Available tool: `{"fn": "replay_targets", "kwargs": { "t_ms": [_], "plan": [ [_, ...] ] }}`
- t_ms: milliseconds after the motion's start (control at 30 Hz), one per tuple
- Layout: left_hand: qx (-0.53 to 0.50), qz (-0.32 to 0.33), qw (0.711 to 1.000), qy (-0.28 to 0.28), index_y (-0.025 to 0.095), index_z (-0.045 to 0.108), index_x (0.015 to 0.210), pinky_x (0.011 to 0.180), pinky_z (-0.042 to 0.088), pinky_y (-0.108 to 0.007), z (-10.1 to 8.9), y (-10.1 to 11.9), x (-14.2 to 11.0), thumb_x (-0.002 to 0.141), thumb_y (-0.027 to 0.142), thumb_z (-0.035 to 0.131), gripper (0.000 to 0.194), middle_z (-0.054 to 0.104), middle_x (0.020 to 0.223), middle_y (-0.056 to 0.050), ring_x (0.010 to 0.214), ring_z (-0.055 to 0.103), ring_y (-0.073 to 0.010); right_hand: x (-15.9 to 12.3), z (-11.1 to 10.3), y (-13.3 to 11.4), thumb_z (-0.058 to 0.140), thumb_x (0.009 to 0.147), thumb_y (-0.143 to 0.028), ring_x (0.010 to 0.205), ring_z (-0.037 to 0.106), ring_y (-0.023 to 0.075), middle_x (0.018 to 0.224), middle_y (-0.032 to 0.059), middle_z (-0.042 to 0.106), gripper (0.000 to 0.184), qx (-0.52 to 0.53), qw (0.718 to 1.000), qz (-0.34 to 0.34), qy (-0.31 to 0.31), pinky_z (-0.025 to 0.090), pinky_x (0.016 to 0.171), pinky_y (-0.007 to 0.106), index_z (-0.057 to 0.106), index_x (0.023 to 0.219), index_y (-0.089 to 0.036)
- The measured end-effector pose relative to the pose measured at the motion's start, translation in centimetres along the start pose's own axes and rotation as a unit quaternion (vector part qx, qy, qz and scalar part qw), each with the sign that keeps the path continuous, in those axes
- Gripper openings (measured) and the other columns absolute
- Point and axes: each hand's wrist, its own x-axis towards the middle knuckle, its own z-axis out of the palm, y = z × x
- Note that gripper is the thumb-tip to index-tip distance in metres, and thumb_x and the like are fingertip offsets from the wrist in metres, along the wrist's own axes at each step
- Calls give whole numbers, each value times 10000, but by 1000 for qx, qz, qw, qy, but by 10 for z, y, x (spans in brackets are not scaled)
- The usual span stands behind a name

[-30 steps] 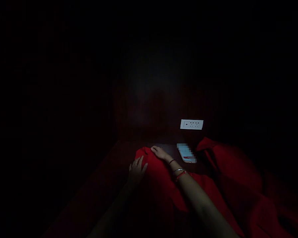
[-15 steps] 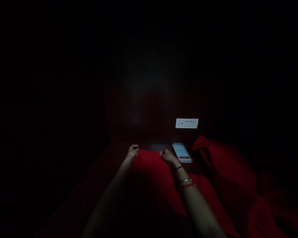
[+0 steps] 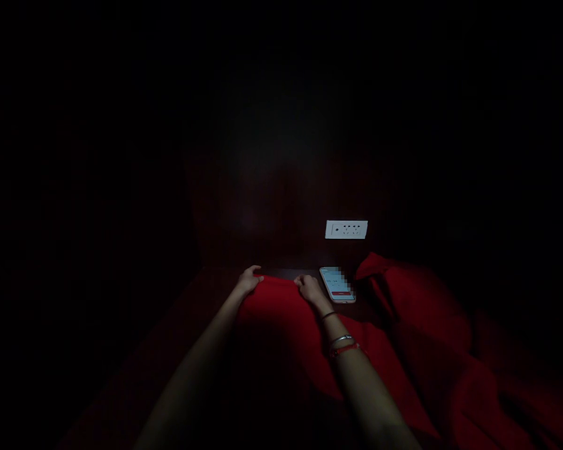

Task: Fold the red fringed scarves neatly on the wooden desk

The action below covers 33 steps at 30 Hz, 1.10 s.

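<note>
A red cloth (image 3: pixel 281 312) is spread over a dark surface in front of me, its far edge drawn fairly straight between my hands. At that edge's left end, my left hand (image 3: pixel 250 280) pinches the fabric between thumb and fingers. My right hand (image 3: pixel 309 289) grips the same edge further right, fingers curled in. Bracelets circle my right wrist, among them a silver bangle (image 3: pixel 341 339) and a red band. Both forearms reach over the cloth, and its near part fades into shadow.
A lit phone (image 3: pixel 338 285) lies just right of my right hand. Behind it, a white socket panel (image 3: pixel 346 229) is set in the dark wall. More red fabric (image 3: pixel 422 306) is heaped in folds on the right. Most surroundings are too dark to make out.
My left hand went from lying open on the cloth to gripping its far left edge. The edge, formerly crumpled, is now straighter between both hands. The view has shifted slightly to the right.
</note>
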Motion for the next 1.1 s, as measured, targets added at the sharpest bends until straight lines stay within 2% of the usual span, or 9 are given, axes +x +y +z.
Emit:
{"fn": "replay_targets", "kwargs": {
  "t_ms": [167,267,333,433,533,667,800,967,1100],
  "plan": [
    [130,15,991,29,192,468,1131,882,287,-444,5,12,-14,745,239,472,389,483,1135,-124,1045,437,-252,-6,10,1,336,808,-181,970,487,245,988,191,542,289,-90,995,45,17,348,784,369,514,1020,-98],
    [252,112,959,70,220,376,1215,941,190,-465,22,7,-37,800,336,379,431,330,1290,-112,1167,298,-247,-8,15,-2,332,813,-200,1074,397,247,1143,176,444,337,-116,992,39,36,316,838,388,449,1122,-132],
    [318,167,932,56,227,341,1242,958,175,-456,34,-4,-52,799,407,357,479,259,1338,-92,1209,227,-245,-8,18,-5,321,827,-272,1121,343,221,1214,144,388,389,-122,992,-25,35,296,876,359,381,1195,-157],
    [339,161,927,-15,214,287,1275,955,211,-444,42,-26,-65,768,492,361,582,240,1346,-96,1219,214,-260,-9,27,-8,300,826,-403,1189,245,205,1301,96,305,488,-129,982,-133,-43,233,937,363,293,1264,-188],
    [323,140,935,-31,154,218,1301,948,247,-412,38,-38,-67,762,521,345,665,269,1328,-134,1204,251,-265,-11,40,-4,231,813,-501,1230,140,251,1360,84,194,579,-148,975,-110,-121,144,962,450,245,1292,-176],
    [304,166,937,54,100,242,1286,964,239,-380,29,-37,-70,799,433,324,596,256,1330,-151,1219,214,-253,-12,50,-1,184,821,-495,1238,103,261,1370,96,151,613,-152,979,-82,-111,101,973,459,211,1303,-118],
    [293,197,928,117,105,274,1263,968,233,-387,21,-37,-85,832,290,260,468,234,1338,-152,1232,181,-234,-12,36,-12,298,821,-357,1219,181,239,1336,126,241,510,-154,984,-81,-42,158,964,420,287,1266,-109],
    [286,238,926,62,112,260,1259,936,283,-398,4,-43,-125,754,434,415,619,280,1309,-157,1206,234,-266,-23,-5,-24,338,815,-315,997,476,195,1093,130,519,358,-123,985,-102,-70,347,805,267,499,1082,-139],
    [322,272,903,-82,204,429,1155,916,316,-347,-10,-40,-147,790,327,395,386,463,1185,-70,1072,423,-208,-46,-12,-6,438,766,-364,932,508,216,1038,113,543,350,-168,973,-66,-144,373,734,280,521,1049,-176]
  ]
}}
